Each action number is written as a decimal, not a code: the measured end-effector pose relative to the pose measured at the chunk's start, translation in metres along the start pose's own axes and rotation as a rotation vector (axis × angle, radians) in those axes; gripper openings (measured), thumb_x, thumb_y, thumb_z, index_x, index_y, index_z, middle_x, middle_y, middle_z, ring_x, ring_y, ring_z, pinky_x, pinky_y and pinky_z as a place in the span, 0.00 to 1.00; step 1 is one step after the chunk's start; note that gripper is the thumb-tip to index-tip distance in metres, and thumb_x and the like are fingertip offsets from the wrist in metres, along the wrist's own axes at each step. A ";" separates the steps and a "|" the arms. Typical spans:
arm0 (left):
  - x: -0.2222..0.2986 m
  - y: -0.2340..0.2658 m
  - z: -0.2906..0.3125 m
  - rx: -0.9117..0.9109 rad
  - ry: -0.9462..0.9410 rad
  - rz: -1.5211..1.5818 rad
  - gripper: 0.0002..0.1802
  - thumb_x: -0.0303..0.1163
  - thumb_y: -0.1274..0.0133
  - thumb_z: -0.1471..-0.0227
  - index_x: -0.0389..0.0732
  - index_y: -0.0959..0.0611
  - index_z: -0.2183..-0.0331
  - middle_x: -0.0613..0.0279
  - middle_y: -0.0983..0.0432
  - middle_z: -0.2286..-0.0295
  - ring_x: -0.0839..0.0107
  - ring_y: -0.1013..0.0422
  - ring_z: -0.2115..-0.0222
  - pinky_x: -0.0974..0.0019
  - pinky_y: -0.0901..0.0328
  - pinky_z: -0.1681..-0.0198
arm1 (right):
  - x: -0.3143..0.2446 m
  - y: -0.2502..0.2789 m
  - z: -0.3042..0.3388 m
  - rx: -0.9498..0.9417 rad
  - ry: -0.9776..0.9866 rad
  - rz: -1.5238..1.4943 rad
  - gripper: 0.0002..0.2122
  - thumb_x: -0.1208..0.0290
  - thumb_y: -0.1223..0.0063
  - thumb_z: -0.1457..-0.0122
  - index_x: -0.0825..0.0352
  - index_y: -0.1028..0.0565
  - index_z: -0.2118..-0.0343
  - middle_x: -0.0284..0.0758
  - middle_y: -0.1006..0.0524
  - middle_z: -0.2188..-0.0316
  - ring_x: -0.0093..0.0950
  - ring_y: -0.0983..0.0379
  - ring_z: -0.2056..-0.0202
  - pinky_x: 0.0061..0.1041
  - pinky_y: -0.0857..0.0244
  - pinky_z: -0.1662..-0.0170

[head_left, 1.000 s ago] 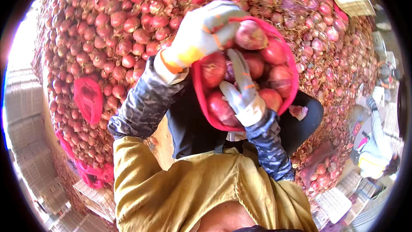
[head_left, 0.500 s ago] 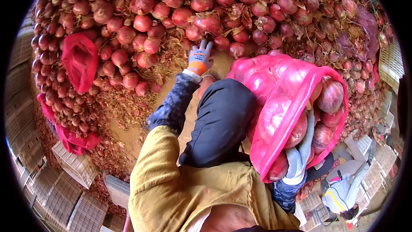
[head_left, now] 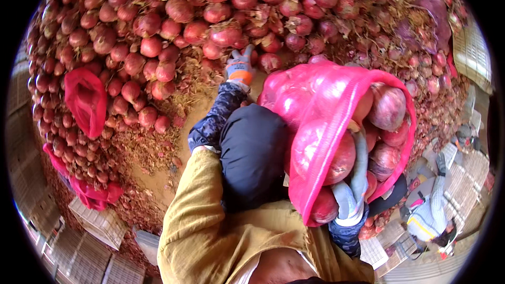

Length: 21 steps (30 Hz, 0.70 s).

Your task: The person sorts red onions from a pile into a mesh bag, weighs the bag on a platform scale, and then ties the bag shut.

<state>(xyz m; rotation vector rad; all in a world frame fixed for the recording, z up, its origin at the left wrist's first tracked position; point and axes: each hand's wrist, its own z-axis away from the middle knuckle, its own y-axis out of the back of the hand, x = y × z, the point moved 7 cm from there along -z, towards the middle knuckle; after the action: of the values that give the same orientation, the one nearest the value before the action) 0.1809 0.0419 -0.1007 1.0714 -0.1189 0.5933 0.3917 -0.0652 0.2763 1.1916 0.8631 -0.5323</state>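
My left hand (head_left: pixel 240 68), in a grey glove with an orange band, reaches forward to the edge of the onion heap. Its fingers are apart, with nothing seen in them; red onions (head_left: pixel 225 36) lie just beyond the fingertips. At my right side a pink mesh bag (head_left: pixel 307 110) full of large red onions lies tilted, its mouth facing right. My right hand (head_left: pixel 351 194), also gloved, is at the near rim of that mouth. Its fingers reach inside along the onions, holding the bag; part of the grip is hidden.
An empty-looking pink mesh bag (head_left: pixel 87 102) lies on the heap at left, with more pink netting (head_left: pixel 94 193) below it. Pale crates (head_left: pixel 97 221) stand at lower left. A purple net (head_left: pixel 434 16) lies far right. Another person (head_left: pixel 428 215) is at lower right.
My view has shifted, so the heap sits further left. My left hand remains spread at the heap's edge, its arm more bent. My right hand stays at the bag's mouth.
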 end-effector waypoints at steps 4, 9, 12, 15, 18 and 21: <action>-0.024 -0.019 0.004 0.132 0.032 0.337 0.47 0.39 0.35 0.59 0.56 0.39 0.39 0.41 0.38 0.44 0.44 0.33 0.49 0.50 0.32 0.50 | 0.004 0.003 0.008 0.085 0.040 -0.048 0.36 0.67 0.48 0.45 0.73 0.47 0.35 0.52 0.46 0.35 0.48 0.49 0.34 0.40 0.54 0.33; -0.052 0.020 0.035 0.102 0.062 1.321 0.44 0.32 0.37 0.57 0.41 0.39 0.41 0.52 0.33 0.52 0.61 0.31 0.54 0.58 0.33 0.50 | -0.001 0.008 0.012 0.037 0.113 -0.089 0.36 0.75 0.51 0.48 0.74 0.49 0.34 0.53 0.45 0.36 0.48 0.47 0.35 0.38 0.53 0.33; 0.014 0.171 0.074 0.137 -0.290 1.451 0.37 0.30 0.42 0.52 0.40 0.37 0.42 0.53 0.31 0.53 0.64 0.30 0.56 0.61 0.31 0.52 | -0.005 0.018 0.023 0.144 0.145 -0.131 0.37 0.74 0.50 0.45 0.73 0.52 0.33 0.49 0.43 0.35 0.41 0.46 0.35 0.32 0.52 0.34; 0.116 0.283 0.169 0.184 -0.599 1.441 0.31 0.29 0.45 0.50 0.39 0.34 0.44 0.55 0.29 0.55 0.64 0.28 0.57 0.62 0.31 0.53 | 0.004 0.019 0.028 0.188 0.186 -0.301 0.41 0.74 0.49 0.45 0.69 0.57 0.31 0.48 0.44 0.35 0.40 0.47 0.34 0.31 0.53 0.33; 0.200 0.298 0.249 0.060 -0.763 1.232 0.28 0.26 0.45 0.52 0.38 0.30 0.48 0.55 0.29 0.55 0.63 0.29 0.55 0.62 0.32 0.52 | 0.001 0.016 0.036 0.197 0.103 -0.515 0.38 0.80 0.54 0.43 0.68 0.58 0.31 0.47 0.46 0.34 0.36 0.45 0.35 0.29 0.52 0.34; 0.250 0.267 0.295 0.067 -0.917 0.970 0.28 0.24 0.43 0.57 0.38 0.28 0.51 0.53 0.29 0.55 0.59 0.29 0.55 0.60 0.33 0.52 | 0.000 0.041 0.066 0.443 0.197 -0.576 0.36 0.79 0.58 0.43 0.72 0.58 0.32 0.48 0.47 0.33 0.34 0.49 0.33 0.31 0.57 0.32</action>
<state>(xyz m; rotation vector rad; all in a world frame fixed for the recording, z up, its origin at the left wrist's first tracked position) 0.3095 -0.0188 0.3471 1.2539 -1.4862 0.9136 0.4425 -0.1154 0.3079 1.4073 1.3147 -1.1305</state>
